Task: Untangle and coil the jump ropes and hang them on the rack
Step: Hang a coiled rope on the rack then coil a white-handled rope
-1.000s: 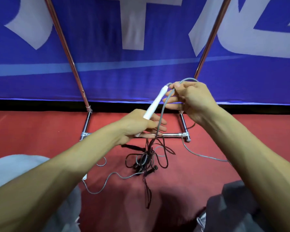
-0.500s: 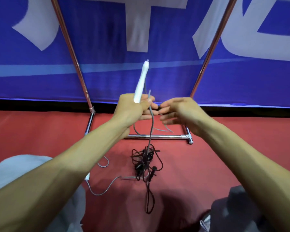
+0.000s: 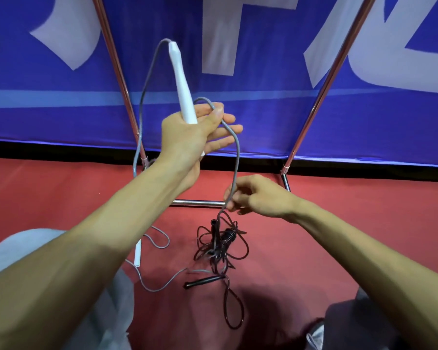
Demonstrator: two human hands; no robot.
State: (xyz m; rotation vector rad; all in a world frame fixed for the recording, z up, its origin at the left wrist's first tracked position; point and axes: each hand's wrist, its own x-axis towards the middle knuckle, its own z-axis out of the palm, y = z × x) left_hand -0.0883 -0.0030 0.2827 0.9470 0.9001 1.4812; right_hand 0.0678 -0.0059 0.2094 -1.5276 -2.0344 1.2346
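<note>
Gripping the white tapered plastic handle (image 3: 181, 79) in your left hand (image 3: 187, 137): thumb and palm clamp its lower end, with the tip up and leaning left. The outer fingers are fanned apart, pointing at the banner.

The thin grey jump rope cord (image 3: 237, 157) leaves the handle tip, loops down on the left and goes behind your left forearm. A second run crosses your left fingers and drops to your right hand (image 3: 261, 195). Thumb and fingertips there pinch the cord, and the other fingers are curled in. Below the pinch the cord runs into the black jump rope tangle (image 3: 220, 245) on the floor.

A slim black handle (image 3: 202, 281) lies flat at the tangle's near edge. The second white handle (image 3: 138, 252) lies on the floor to the left, partly under your left arm, with slack grey cord around it.

Writing: big white characters on the blue fabric banner (image 3: 263, 109), cropped and unreadable. I see no brand on the handles.

The chrome tube rack (image 3: 323, 94) has two uprights slanting outward. Its base bar sits on the floor just beyond your right hand.

Edges: the red floor (image 3: 364, 193) ends at a black strip (image 3: 61, 150) under the banner. Floor shows on both sides of the tangle. Your grey-trousered knees (image 3: 23, 246) bound the near side.
</note>
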